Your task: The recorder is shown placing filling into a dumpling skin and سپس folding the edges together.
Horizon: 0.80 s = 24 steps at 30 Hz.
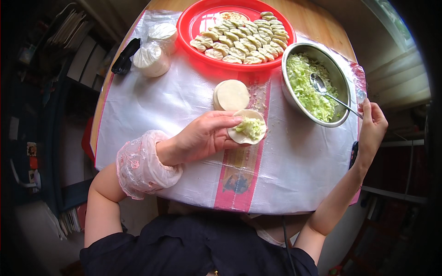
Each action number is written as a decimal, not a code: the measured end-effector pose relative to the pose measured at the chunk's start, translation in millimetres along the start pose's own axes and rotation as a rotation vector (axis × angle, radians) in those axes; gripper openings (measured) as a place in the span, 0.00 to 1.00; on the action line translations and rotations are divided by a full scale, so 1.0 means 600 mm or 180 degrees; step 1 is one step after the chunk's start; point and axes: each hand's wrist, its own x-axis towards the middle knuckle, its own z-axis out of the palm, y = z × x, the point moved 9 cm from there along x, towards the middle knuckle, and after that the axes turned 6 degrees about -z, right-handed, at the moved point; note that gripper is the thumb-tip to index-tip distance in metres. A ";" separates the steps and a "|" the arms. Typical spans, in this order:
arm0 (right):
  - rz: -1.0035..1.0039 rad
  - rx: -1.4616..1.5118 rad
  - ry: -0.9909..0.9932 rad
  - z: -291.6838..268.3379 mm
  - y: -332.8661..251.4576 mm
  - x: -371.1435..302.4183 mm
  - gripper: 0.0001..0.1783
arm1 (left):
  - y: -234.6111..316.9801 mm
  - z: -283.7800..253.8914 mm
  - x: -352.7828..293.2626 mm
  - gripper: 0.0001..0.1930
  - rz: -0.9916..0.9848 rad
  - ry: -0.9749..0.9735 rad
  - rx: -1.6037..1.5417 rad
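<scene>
My left hand holds a round dumpling wrapper at its edge, thumb on top and fingers underneath. A mound of shredded pale-green filling lies on the wrapper. Just beyond that hand sits a small stack of round wrappers on the table cover. At the right, my right hand is closed at the handle end of a metal spoon. The spoon's bowl rests on the chopped green filling inside a steel bowl.
A red tray with many rows of folded dumplings stands at the far side. Two plastic-wrapped wrapper stacks and a black object lie at the far left. Clear plastic covers the table. A dark shelf stands left.
</scene>
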 end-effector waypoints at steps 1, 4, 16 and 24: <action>-0.0039 -0.0226 0.0121 -0.003 -0.017 -0.006 0.12 | 0.000 0.000 -0.001 0.23 0.0007 -0.0012 0.0008; -0.1317 0.0102 0.0633 -0.010 -0.126 -0.038 0.06 | 0.001 0.005 0.002 0.23 -0.0019 -0.0042 0.0009; -0.2403 0.1239 -0.2108 0.184 -0.271 -0.202 0.10 | -0.013 -0.003 0.000 0.22 -0.0144 0.0061 0.0023; -0.2306 0.1219 -0.2186 0.202 -0.272 -0.211 0.11 | -0.024 0.006 0.004 0.20 -0.0226 -0.0191 0.0000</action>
